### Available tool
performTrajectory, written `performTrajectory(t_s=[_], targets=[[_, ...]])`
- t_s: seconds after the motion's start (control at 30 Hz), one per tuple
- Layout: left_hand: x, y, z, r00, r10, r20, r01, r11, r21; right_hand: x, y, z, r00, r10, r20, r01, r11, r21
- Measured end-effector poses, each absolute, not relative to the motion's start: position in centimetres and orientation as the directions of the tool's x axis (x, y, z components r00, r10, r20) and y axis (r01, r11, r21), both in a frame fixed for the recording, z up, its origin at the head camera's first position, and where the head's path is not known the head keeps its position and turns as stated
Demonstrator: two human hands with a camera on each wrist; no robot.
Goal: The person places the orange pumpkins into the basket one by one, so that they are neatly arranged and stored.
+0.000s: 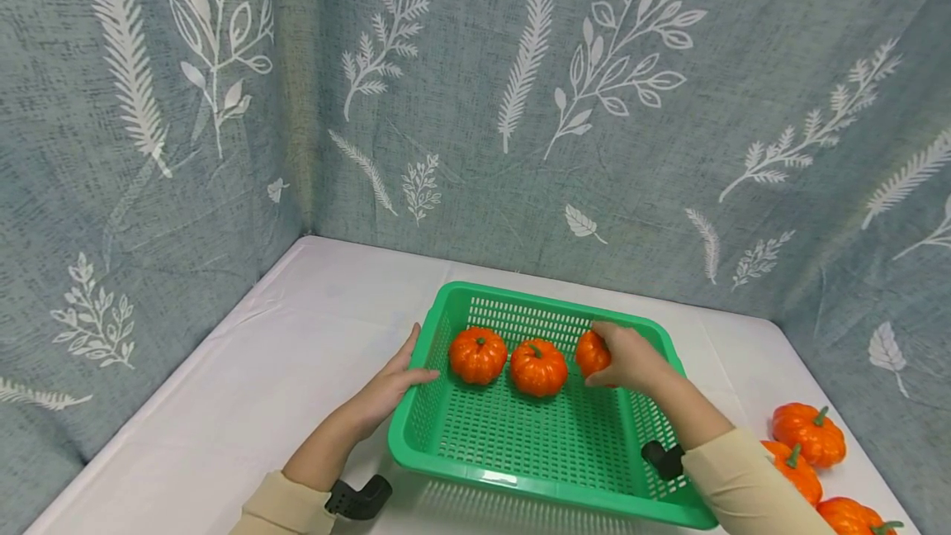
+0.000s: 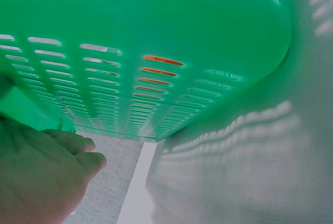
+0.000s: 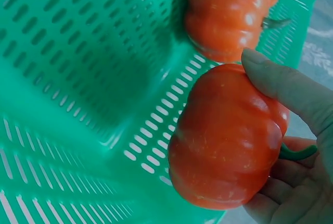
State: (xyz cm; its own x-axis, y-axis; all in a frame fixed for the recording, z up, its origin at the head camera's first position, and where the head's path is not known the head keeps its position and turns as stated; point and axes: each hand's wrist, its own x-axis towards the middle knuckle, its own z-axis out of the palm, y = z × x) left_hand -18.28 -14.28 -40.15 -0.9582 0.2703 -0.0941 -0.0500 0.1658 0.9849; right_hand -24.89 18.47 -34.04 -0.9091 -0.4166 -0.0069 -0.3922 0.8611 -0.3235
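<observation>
A green plastic basket (image 1: pixel 490 475) with slotted walls stands in front of me. Two small orange pumpkins, a left one (image 1: pixel 478 356) and a middle one (image 1: pixel 538 367), sit side by side towards its back. My right hand (image 1: pixel 631 360) grips a third pumpkin (image 3: pixel 226 138) inside the basket, to the right of the others, thumb on one side and fingers on the other. Its green stem points towards the palm in the right wrist view. My left hand (image 1: pixel 392 386) holds the basket's left rim, its thumb over the edge and its fingers along the outside.
Several more pumpkins (image 1: pixel 808 434) lie on the white-covered table (image 1: pixel 327 304) at the right, partly behind my right sleeve. Grey-blue curtains (image 1: pixel 475 213) with white leaf prints enclose the back and sides.
</observation>
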Motion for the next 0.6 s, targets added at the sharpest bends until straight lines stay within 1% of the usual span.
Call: performTrajectory(t_s=[0.17, 0.4, 0.6], targets=[[-18.2, -14.3, -40.1, -0.958, 0.271, -0.095, -0.051, 0.164, 0.985, -24.9, 18.2, -34.5, -0.914, -0.404, -0.030, -0.377, 0.875, -0.303], [-18.3, -14.2, -40.1, -0.959, 0.267, -0.100, -0.055, 0.169, 0.984, -25.1, 18.0, -34.9, -0.906, -0.422, -0.040, -0.395, 0.874, -0.283], [-18.3, -14.2, -40.1, -0.958, 0.269, -0.099, -0.054, 0.169, 0.984, -25.1, 18.0, -35.3, -0.909, -0.408, -0.088, -0.372, 0.888, -0.271]])
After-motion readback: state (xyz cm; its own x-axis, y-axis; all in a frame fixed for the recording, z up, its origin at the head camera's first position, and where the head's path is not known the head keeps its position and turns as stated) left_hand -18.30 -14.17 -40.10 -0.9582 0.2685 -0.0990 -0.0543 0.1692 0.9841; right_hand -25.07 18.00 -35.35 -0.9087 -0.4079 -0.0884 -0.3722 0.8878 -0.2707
